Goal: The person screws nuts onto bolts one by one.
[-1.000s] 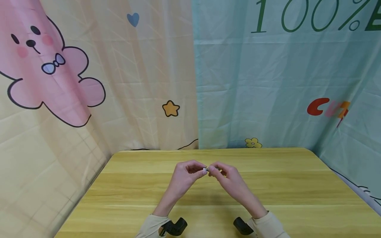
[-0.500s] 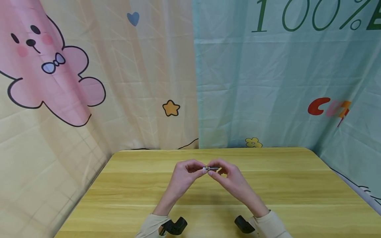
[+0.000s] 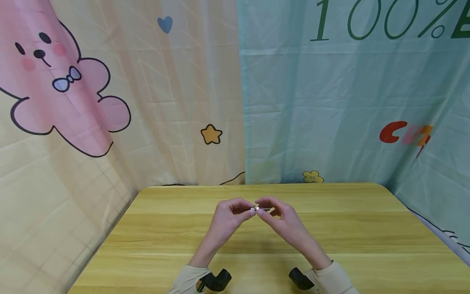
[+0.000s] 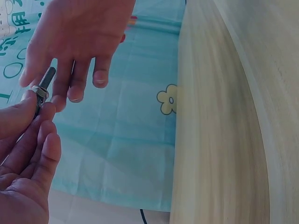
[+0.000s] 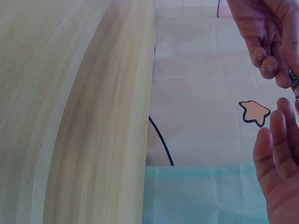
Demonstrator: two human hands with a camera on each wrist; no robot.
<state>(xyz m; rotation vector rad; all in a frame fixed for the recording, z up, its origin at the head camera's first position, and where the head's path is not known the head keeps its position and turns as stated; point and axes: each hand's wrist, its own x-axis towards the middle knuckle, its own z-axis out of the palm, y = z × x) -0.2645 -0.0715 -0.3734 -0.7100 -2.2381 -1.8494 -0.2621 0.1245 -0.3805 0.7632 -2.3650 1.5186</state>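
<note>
My left hand [image 3: 231, 214] pinches one end of a small metal bolt [image 4: 48, 77] between thumb and index finger. A nut [image 4: 40, 91] sits round the bolt near that grip, and the threaded shank sticks out past it. My right hand [image 3: 280, 216] is at the shank side, its thumb tip right at the nut and its index fingertip raised a little above it. In the left wrist view its other fingers [image 4: 77, 84] extend beside the bolt. At the edge of the right wrist view, part of the metal piece [image 5: 294, 79] shows between both hands.
Both hands are above a light wooden table [image 3: 165, 241]. Printed curtains stand behind it, a beige one [image 3: 183, 90] at left and a blue-green one [image 3: 312, 94] at right. A black wrist device [image 3: 216, 280] is on each wrist.
One second ago my right fingertips were together round the bolt, covering much of its shank. They have since spread apart, leaving the shank visible. The left hand stays in place.
</note>
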